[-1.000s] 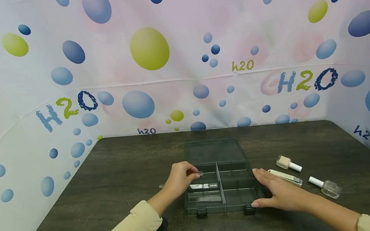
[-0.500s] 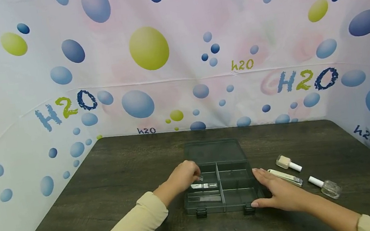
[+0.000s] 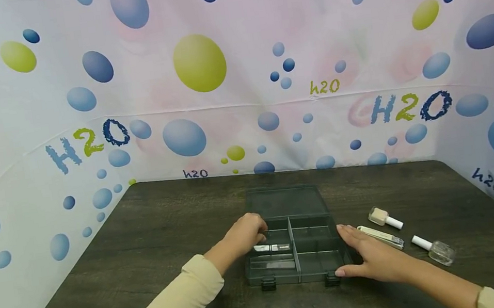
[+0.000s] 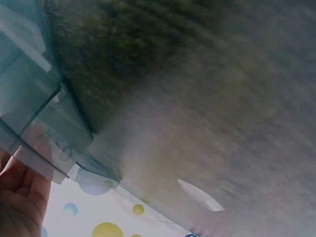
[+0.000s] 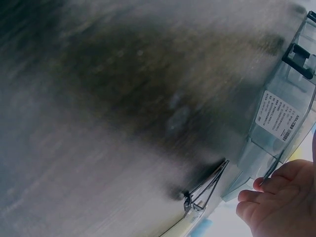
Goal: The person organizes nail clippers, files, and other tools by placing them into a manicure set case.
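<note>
My left hand reaches over the left side of an open grey see-through plastic organizer box, fingers bent down into its back left compartment. Behind the clear wall in the left wrist view, the fingertips are blurred; I cannot tell whether they still hold the small clear piece. A slim white and silver item lies in the compartment in front, and a flat pale strip in the front left one. My right hand rests against the box's right side, fingers extended along the edge, thumb at the front right corner.
Right of the box lie a nail clipper, a cream nail polish bottle and a clear nail polish bottle. The lid is folded back behind the box. A small clear sliver lies on the dark tabletop.
My left hand has moved slightly right and its fingers have lowered into the back left compartment. The clear piece at its fingertips has gone out of sight. My right hand has stayed put.
</note>
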A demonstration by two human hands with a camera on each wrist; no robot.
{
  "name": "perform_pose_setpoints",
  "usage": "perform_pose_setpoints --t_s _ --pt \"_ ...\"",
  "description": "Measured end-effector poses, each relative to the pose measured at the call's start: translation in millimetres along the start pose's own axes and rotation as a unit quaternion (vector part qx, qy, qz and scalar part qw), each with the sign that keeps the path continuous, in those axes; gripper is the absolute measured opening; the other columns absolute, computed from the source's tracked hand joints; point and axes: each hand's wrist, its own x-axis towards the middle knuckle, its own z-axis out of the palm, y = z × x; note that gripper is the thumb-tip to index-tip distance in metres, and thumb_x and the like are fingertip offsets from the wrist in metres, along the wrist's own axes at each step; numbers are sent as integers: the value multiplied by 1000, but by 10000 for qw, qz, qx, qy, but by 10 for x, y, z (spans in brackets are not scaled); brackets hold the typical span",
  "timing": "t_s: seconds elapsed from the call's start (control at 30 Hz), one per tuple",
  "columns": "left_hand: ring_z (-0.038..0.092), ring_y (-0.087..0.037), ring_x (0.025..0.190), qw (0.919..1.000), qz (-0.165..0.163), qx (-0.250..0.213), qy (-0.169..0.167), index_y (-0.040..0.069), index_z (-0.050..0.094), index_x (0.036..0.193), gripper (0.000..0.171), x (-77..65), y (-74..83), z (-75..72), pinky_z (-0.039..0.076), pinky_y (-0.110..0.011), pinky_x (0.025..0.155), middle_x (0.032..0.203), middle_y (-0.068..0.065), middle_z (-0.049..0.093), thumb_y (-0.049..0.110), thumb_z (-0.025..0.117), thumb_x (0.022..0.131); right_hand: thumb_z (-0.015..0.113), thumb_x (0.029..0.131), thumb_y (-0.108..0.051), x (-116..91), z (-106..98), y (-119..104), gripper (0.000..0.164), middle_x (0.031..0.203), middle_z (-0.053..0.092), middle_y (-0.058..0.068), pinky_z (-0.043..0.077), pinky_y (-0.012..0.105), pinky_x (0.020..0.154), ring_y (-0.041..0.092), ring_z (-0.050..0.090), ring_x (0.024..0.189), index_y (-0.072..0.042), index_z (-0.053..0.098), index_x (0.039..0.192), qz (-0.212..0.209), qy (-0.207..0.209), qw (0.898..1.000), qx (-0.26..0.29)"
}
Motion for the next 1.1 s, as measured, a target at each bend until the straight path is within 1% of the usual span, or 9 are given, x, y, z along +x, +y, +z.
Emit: perform_pose_setpoints --t_s 0.1,0.23,0.37,0.5,0.6,0.77,0.9,1.0,1.1 --pt "63 -21 87 9988 120 -295 374 1 71 94 14 -29 -26 -11 54 -29 72 92 -9 66 8 68 83 64 78 -57 -2 -2 3 99 144 29 33 31 63 100 51 28 131 11 29 140 -20 18 10000 -7" --pt "62 -20 84 9927 263 -590 1019 3 71 89 10 -86 -65 -49 53 -31 73 89 -7 66 10 69 83 64 78 -57 -6 -5 12 98 144 29 33 32 63 100 51 28 131 11 29 140 -30 28 10000 -5" --pt "63 -19 85 9853 172 -780 1512 5 71 88 11 -172 -106 -84 53 -32 75 90 -5 66 14 70 82 64 78 -57 -10 -3 19 99 144 29 33 32 63 100 51 28 131 11 29 141 -5 12 10000 -20" --pt "63 -19 89 9796 25 -937 1776 8 71 88 11 -270 -160 -110 53 -34 77 93 -3 65 17 71 81 63 78 -58 -14 -2 21 100 144 28 33 31 63 100 51 28 132 10 28 141 45 -27 10000 24" --pt "64 -22 90 9771 37 -1044 1855 7 71 89 13 -338 -228 -127 53 -37 78 94 -4 65 17 71 81 64 78 -58 -17 3 21 100 144 28 33 31 63 100 51 28 132 11 28 141 53 -29 10000 20" --pt "63 -24 89 9772 48 -1163 1774 4 69 94 17 -443 -378 -138 53 -39 75 95 -6 65 17 68 83 64 78 -57 -20 9 19 99 144 29 33 32 63 100 51 29 131 11 29 140 44 -20 10000 -6" --pt "62 -22 89 9792 -104 -1189 1640 3 69 96 18 -530 -500 -127 52 -37 74 96 -7 65 16 67 85 64 78 -57 -19 12 20 99 144 29 33 31 63 100 51 28 132 11 28 141 42 -40 10000 9" --pt "62 -23 90 9794 -250 -1246 1567 2 69 97 19 -589 -575 -113 52 -38 75 96 -7 65 15 67 84 64 78 -57 -18 14 20 99 144 28 33 31 63 100 51 28 132 10 28 141 41 -69 10000 20" --pt "62 -25 90 9803 -328 -1279 1471 1 68 98 21 -642 -652 -103 52 -39 76 97 -9 66 16 67 84 64 78 -57 -16 13 20 99 144 28 33 32 64 99 51 28 131 10 28 141 33 -76 10000 22"
